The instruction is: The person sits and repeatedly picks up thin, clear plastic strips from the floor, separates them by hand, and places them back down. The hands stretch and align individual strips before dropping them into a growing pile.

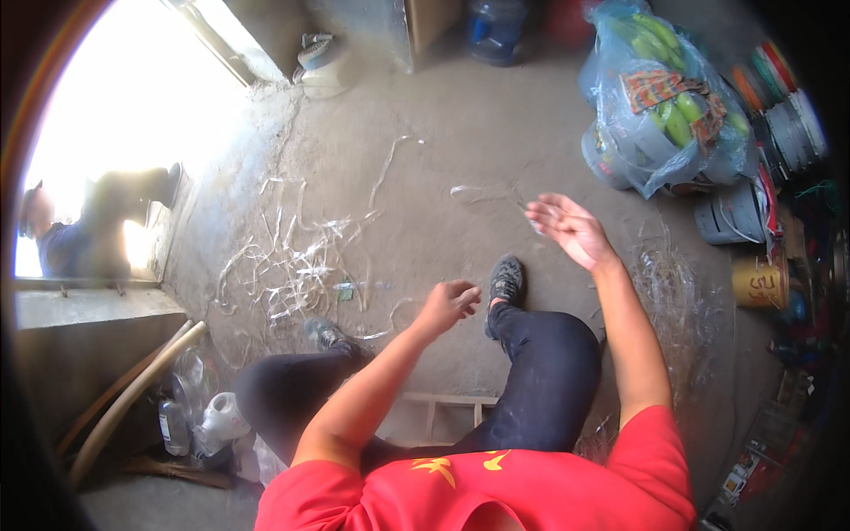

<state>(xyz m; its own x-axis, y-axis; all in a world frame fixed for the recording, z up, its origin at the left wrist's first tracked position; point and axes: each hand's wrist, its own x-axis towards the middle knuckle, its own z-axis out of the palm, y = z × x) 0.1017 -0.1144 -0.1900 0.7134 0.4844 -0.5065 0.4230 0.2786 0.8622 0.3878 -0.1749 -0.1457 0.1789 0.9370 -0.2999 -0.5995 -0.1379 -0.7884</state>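
My right hand [568, 229] is raised over the concrete floor with its fingers stretched out. A thin clear plastic strip [473, 194] trails up to its fingertips; whether the fingers grip it is hard to make out. Lower and to the left, my left hand [451, 306] hovers between my knees, fingers loosely bent, with nothing visible in it. A loose tangle of clear plastic strips [309, 262] lies on the floor beyond my left shoe [325, 333]. More clear strips [671, 299] are heaped to the right of my right leg.
A bagged bunch of green bananas [674, 119] rests on buckets at the upper right. Spools [790, 133] and a yellow can [760, 282] line the right side. At left, a person [99, 226] is by the bright doorway, above poles [139, 398] and plastic bottles [174, 425].
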